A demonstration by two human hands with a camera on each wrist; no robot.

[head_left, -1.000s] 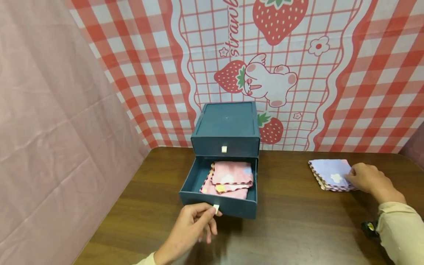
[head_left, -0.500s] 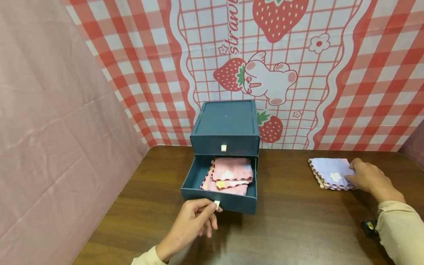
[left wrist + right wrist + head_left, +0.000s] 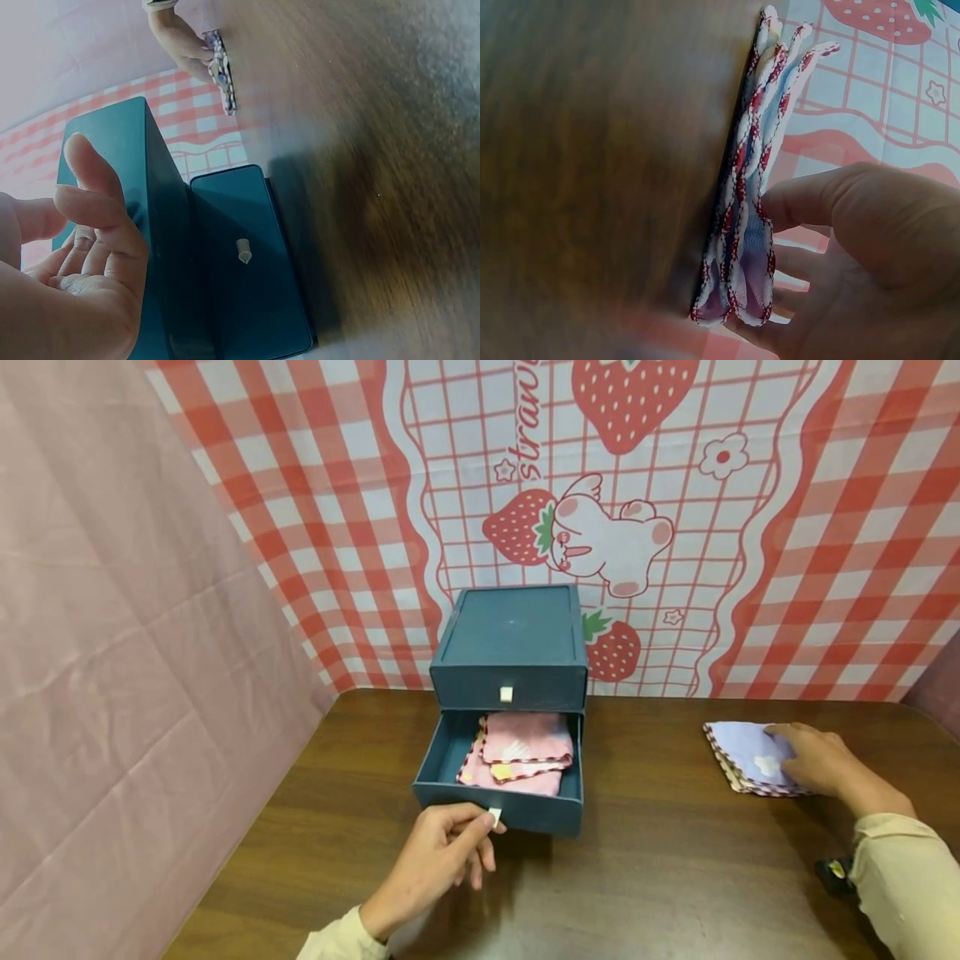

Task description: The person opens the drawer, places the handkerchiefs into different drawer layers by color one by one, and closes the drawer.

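Observation:
My left hand [image 3: 442, 860] pinches the small white knob [image 3: 495, 816] of a pulled-out drawer [image 3: 543, 812] in a dark teal cabinet [image 3: 517, 631]. Pink folded handkerchiefs [image 3: 528, 743] with striped stitched edges lie in that drawer. At the right, my right hand [image 3: 832, 768] grips a lavender folded handkerchief [image 3: 742, 745] with a white flower, which lies on the table. The right wrist view shows its layered red-and-white edge [image 3: 742, 187], the thumb against the upper layer and the other fingers partly hidden behind the cloth.
Above the open drawer, a shut drawer [image 3: 465, 685] has its own white knob. Below it, in the left wrist view, is a shut bottom drawer [image 3: 232, 202]. A strawberry-print checked cloth [image 3: 862, 527] hangs behind the brown table [image 3: 652, 877]; pink fabric [image 3: 112, 652] hangs at the left.
The drawer has slid slightly inward, with my left hand following on its knob. My right hand has moved a little left over the lavender handkerchief, which has shifted slightly right.

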